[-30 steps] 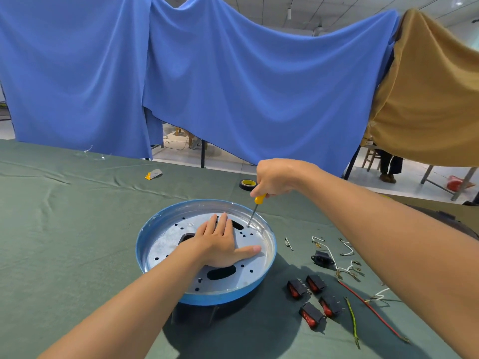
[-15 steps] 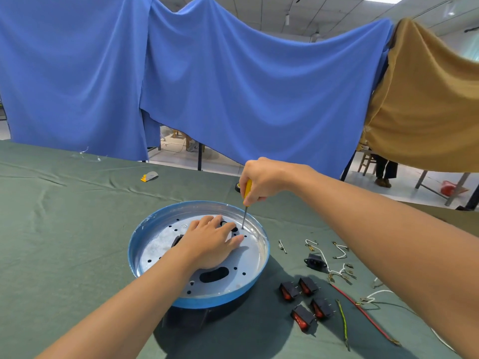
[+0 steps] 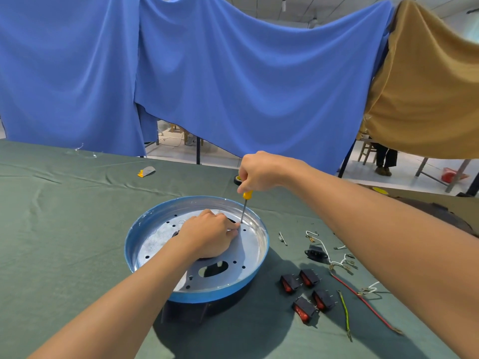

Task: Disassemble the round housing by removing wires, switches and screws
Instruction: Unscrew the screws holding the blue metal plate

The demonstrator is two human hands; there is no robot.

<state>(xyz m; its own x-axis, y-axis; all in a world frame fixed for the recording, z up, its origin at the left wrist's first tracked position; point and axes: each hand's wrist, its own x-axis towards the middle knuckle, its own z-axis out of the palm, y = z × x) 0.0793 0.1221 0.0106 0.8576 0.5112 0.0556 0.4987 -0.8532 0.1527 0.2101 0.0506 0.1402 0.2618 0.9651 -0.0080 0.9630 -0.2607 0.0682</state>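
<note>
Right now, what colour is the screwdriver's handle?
Yellow: the handle shows below the right hand, head view.

We find both forearms bare and extended forward, the left entering from the lower edge, the right from the right edge. The right hand (image 3: pixel 259 172) is raised, knuckles up, its fist closed round the handle of the screwdriver (image 3: pixel 245 200), which points almost straight down. The left hand (image 3: pixel 207 235) sits lower, palm down, resting on the plate of the round housing (image 3: pixel 145 224). Its fingers are bent, the fingertips (image 3: pixel 234 229) drawn together just beside the tool's tip. Whether they pinch anything, we cannot tell.
</note>
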